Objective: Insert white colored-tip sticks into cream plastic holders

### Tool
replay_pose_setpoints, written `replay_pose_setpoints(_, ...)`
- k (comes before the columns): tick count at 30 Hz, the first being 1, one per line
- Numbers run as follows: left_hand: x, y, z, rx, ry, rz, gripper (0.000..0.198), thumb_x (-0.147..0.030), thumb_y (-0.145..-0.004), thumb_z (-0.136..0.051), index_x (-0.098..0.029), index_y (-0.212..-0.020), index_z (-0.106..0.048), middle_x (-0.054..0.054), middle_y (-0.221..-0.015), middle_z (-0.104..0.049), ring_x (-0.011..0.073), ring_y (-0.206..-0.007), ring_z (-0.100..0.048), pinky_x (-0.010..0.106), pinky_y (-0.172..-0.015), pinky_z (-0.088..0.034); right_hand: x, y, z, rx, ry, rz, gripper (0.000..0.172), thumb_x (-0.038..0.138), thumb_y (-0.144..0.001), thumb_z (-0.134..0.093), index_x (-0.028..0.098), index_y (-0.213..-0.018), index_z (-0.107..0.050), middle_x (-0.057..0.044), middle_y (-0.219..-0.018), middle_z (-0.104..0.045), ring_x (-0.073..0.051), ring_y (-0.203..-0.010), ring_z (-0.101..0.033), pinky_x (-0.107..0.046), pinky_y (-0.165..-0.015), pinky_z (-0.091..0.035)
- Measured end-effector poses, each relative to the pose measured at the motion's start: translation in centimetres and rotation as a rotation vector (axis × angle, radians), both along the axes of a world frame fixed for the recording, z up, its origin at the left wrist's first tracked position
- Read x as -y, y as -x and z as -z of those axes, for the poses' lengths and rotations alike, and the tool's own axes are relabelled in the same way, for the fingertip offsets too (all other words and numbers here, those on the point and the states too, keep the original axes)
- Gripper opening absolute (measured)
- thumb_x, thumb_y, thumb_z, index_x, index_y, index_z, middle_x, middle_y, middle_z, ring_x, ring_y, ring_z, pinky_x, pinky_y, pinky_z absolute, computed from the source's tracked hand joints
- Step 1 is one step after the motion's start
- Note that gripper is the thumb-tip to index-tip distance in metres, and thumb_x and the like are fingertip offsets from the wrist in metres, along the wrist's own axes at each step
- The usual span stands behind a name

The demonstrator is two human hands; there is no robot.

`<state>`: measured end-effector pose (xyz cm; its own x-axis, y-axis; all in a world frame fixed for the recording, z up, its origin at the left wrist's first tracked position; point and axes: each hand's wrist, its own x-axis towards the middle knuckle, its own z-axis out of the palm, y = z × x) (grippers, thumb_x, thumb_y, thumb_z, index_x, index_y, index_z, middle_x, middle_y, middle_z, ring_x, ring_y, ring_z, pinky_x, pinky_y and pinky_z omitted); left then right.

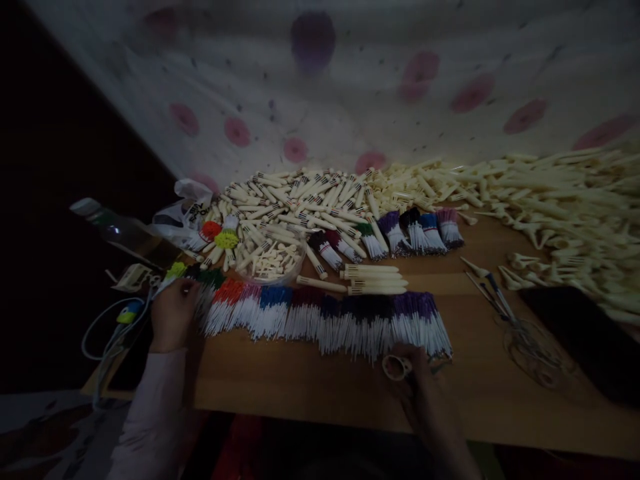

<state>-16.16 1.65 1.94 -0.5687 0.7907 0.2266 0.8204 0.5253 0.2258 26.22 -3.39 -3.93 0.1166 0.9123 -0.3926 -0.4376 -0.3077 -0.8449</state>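
Observation:
A long row of pen refills, white with coloured ends from green to purple, lies across the wooden table. At its left end my left hand is closed, fingers curled beside the green refills; what they pinch is hidden. Below the purple refills, my right hand wraps round a cream pen barrel, its round open end facing up. Several cream barrels lie side by side just behind the row. A clear round tub of small cream parts stands behind them.
Cream barrels are heaped at the back, with more cream pieces piled right. Bundled refills lie before the heap. A bottle and cables are at left. A dark flat object and string are at right.

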Motion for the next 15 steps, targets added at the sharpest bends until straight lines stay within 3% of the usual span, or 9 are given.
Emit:
replay_pose_setpoints(5,0.6,-0.1,-1.8,0.036,-0.257,-0.021,0.026,-0.031,-0.088,-0.06,-0.013,-0.104,-0.07,0.005,-0.093,-0.072,0.0233,-0.088,-0.066,0.034,-0.083,-0.05,-0.1,0.1,0.0,-0.033,-0.006,0.013,0.052,0.071,-0.073,-0.075,0.02,-0.073,-0.069,0.003,-0.059,-0.044,-0.01,-0.052,-0.032,-0.023,-0.044,-0.025)
replay_pose_setpoints(8,0.8,-1.2,-3.0,0.081,-0.421,-0.017,0.042,-0.025,-0.084,-0.066,-0.012,-0.124,-0.063,0.004,-0.095,-0.072,0.0194,-0.084,-0.067,0.032,-0.08,-0.053,-0.1,0.0,0.3,-0.039,-0.01,0.006,0.054,0.072,-0.074,-0.073,0.019,-0.071,-0.068,0.005,-0.056,-0.04,-0.009,-0.05,-0.029,-0.022,-0.043,-0.023)
replay_pose_setpoints(11,1.9,-5.9,-4.4,0.131,-0.638,0.011,0.055,-0.027,-0.081,-0.071,-0.016,-0.133,-0.058,0.001,-0.095,-0.071,0.0171,-0.087,-0.069,0.03,-0.08,-0.056,-0.3,0.0,0.8,-0.057,-0.023,-0.005,0.055,0.072,-0.074,-0.073,0.018,-0.071,-0.068,0.006,-0.054,-0.037,-0.007,-0.048,-0.025,-0.021,-0.043,-0.019)
replay_pose_setpoints(13,3.4,-11.0,-5.3,0.266,-0.911,0.076,0.035,-0.03,-0.076,-0.077,-0.019,-0.109,-0.071,0.0,-0.087,-0.071,0.0182,-0.078,-0.07,0.034,-0.074,-0.058,-0.4,-0.1,1.0,-0.065,-0.032,-0.014,0.055,0.073,-0.072,-0.074,0.018,-0.073,-0.068,0.006,-0.054,-0.04,-0.007,-0.047,-0.026,-0.021,-0.042,-0.02)
replay_pose_setpoints(15,5.7,-16.3,-6.0,0.252,-0.981,0.131,0.01,-0.03,-0.079,-0.075,-0.023,-0.085,-0.072,0.0,-0.083,-0.07,0.0204,-0.077,-0.069,0.041,-0.078,-0.059,-0.4,-0.2,1.2,-0.062,-0.041,-0.022,0.057,0.075,-0.071,-0.074,0.019,-0.074,-0.068,0.006,-0.052,-0.04,-0.008,-0.045,-0.027,-0.022,-0.041,-0.021)
